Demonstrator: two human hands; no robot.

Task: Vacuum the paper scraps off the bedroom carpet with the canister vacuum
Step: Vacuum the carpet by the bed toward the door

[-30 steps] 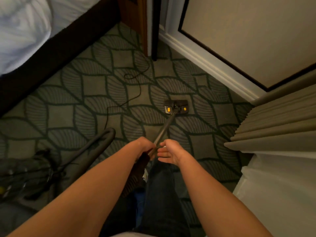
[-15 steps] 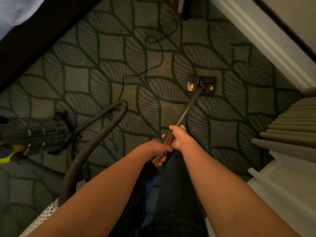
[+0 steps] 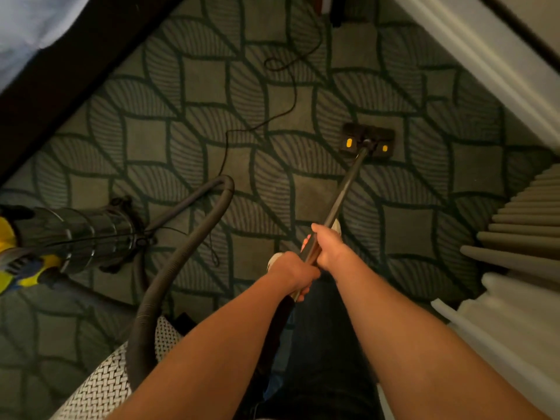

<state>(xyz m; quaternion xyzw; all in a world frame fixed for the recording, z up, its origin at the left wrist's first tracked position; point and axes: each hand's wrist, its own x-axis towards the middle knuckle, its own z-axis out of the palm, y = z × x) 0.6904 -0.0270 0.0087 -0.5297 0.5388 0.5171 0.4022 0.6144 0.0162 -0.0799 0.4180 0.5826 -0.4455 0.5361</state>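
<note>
**Floor head.** A flat black vacuum floor head with two yellow markings is set on the green leaf-patterned carpet, right of centre and near the white skirting board.

**Wand.** A straight dark metal wand is joined to the floor head and slanted back toward the person.

**Right grip**. It is clenched round the wand, with the fingers wrapped about the tube, and is placed the further of the two toward the floor head.

**Left grip**. It is clenched round the near end of the wand, just behind the right grip.

**Hose.** A grey ribbed flexible hose is looped over the carpet from beneath the left forearm, arched forward and led back to the canister.

**Canister.** A dark cylindrical canister body with yellow parts is laid on the carpet at the left edge, well apart from the floor head.

**Cord.** A thin black power cord is trailed in loose curves across the carpet.

**Surroundings.** A dark bed frame with white bedding is seen at upper left. Pleated beige curtain folds are seen at right. A white woven-patterned fabric is seen at lower left, beside the hose.
</note>
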